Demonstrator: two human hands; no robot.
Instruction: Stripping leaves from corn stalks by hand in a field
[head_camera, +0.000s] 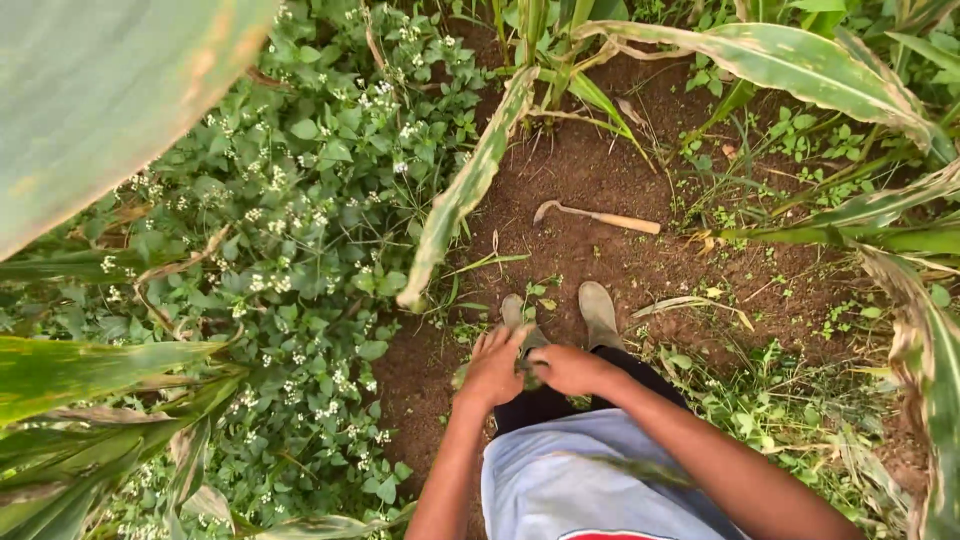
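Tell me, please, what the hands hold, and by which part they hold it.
Both hands, left and right, close together around a small bunch of green plants. Which part they grip cannot be told.

A farm field: bare brown soil (600, 190) at center, broad maize leaves (770, 55) along the upper right, flowering weeds (300, 200) at left, a small hoe (597, 216) lying on the dirt.
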